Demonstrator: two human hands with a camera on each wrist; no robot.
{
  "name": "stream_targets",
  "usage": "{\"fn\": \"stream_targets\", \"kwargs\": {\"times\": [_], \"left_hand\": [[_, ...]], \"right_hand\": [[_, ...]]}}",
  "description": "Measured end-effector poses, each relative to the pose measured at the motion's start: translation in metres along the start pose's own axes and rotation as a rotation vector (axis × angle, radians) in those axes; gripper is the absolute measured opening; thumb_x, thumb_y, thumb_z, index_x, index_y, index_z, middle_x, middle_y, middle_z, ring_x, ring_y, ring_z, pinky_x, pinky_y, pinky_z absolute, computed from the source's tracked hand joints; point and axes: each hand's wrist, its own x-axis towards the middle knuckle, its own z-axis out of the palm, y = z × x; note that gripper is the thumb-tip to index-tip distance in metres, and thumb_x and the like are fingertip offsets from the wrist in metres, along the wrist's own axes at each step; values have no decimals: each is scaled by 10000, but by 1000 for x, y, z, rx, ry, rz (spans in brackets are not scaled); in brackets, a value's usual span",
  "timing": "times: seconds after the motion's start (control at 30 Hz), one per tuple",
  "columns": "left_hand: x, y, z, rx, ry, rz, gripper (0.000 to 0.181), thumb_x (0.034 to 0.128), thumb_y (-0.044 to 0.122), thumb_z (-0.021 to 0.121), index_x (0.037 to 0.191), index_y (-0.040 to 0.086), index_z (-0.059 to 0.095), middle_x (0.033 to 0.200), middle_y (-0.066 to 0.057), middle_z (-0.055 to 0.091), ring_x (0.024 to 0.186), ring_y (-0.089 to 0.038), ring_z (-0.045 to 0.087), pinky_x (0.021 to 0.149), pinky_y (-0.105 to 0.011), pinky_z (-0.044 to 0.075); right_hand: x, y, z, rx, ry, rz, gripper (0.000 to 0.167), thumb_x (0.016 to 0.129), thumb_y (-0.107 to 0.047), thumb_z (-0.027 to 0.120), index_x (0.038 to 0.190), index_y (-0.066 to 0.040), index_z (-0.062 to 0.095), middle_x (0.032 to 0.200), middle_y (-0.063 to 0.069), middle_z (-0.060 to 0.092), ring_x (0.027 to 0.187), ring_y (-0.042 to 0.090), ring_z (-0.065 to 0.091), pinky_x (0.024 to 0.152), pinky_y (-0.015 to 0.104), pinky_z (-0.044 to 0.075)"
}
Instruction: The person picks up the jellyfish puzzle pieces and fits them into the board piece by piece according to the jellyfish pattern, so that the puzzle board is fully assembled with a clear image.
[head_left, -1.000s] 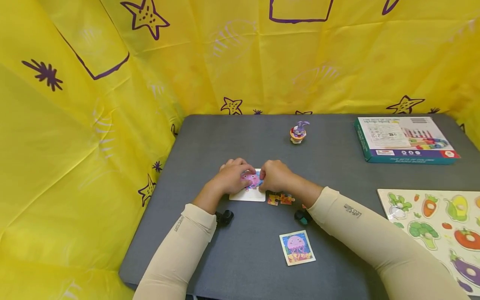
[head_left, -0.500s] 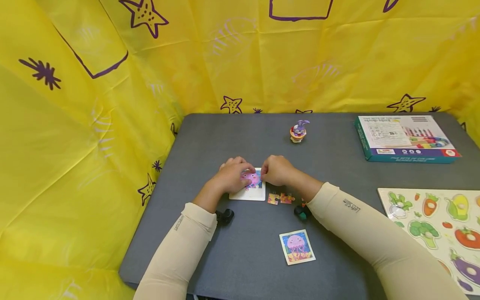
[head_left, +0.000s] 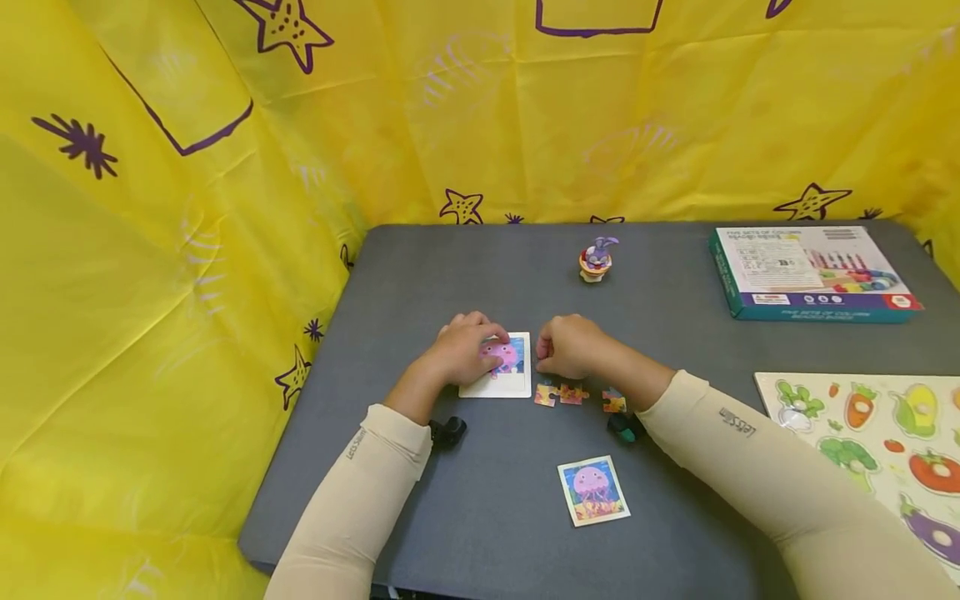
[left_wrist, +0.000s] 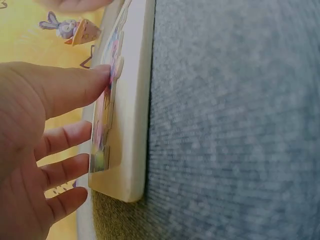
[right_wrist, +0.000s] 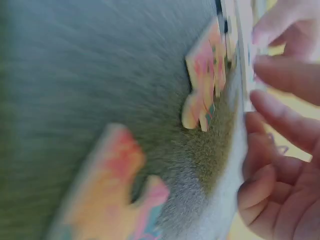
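My left hand (head_left: 467,348) lies over the left side of a white puzzle tray (head_left: 491,390) holding a partly filled pink jellyfish puzzle (head_left: 504,356). In the left wrist view its thumb presses on the pieces' edge, with the fingers spread along the far side. Just right of the tray, my right hand (head_left: 570,346) hovers with nothing visible in its grasp. The right wrist view shows its thumb and forefinger apart, the other fingers loosely bent. Below it lie loose orange jigsaw pieces: one (head_left: 546,395) beside another (head_left: 573,394), and a third (head_left: 614,401) farther right.
A jellyfish picture card (head_left: 594,491) lies nearer the front. Behind the hands stands a small purple rabbit figure (head_left: 596,260). On the right are a boxed bead set (head_left: 817,275) and a vegetable puzzle board (head_left: 885,467). Yellow cloth (head_left: 450,125) hangs around the grey table.
My right hand has drawn back rightward from the tray, uncovering the puzzle's right edge and the third loose piece. My left hand stays on the puzzle.
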Motion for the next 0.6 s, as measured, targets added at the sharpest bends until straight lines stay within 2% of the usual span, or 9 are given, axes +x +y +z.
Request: {"fn": "stream_targets", "kwargs": {"times": [0.13, 0.27, 0.37, 0.47, 0.53, 0.6], "left_hand": [[0, -2, 0, -3, 21, 16, 283, 962, 309, 705, 1245, 305, 691, 1280, -32, 577, 1194, -267, 486, 988, -467, 397], [-3, -10, -4, -47, 45, 36, 268, 1002, 275, 648, 1264, 260, 701, 1302, -35, 613, 1250, -288, 501, 1042, -498, 387], [-9, -17, -8, -77, 74, 24, 286, 1028, 223, 581, 1297, 223, 679, 1342, -37, 612, 1296, -298, 484, 1078, -509, 363], [-20, -21, -13, -65, 89, -14, 293, 988, 182, 601, 1274, 191, 662, 1326, -54, 597, 1274, -308, 473, 1059, -503, 364], [-29, -22, -16, -36, 65, -28, 298, 938, 192, 650, 1236, 179, 663, 1280, -58, 600, 1227, -308, 481, 1032, -499, 372], [-37, -21, -18, -13, 9, -27, 338, 894, 237, 718, 1222, 175, 666, 1238, -53, 606, 1186, -303, 483, 1012, -489, 377]], "right_hand": [[-19, -2, 8, -37, -39, -24, 254, 787, -317, 865, 875, -153, 693, 824, -1, 619, 807, 205, 560, 720, 377, 457], [-27, -8, 15, -45, -5, -45, 239, 785, -297, 867, 840, -154, 684, 822, -2, 598, 819, 204, 541, 727, 375, 449], [-27, -7, 13, 22, 13, -62, 201, 811, -243, 854, 825, -150, 677, 794, -7, 606, 769, 179, 549, 692, 331, 451], [-27, -3, 7, 123, 19, -84, 142, 836, -162, 830, 819, -130, 692, 750, -17, 644, 695, 150, 575, 657, 302, 473], [-27, -1, 1, 179, 21, -88, 105, 847, -124, 814, 832, -115, 711, 735, -16, 663, 675, 138, 586, 657, 295, 487], [-24, 0, -4, 223, 21, -79, 81, 851, -114, 808, 863, -105, 729, 737, -11, 679, 679, 139, 596, 662, 298, 495]]}}
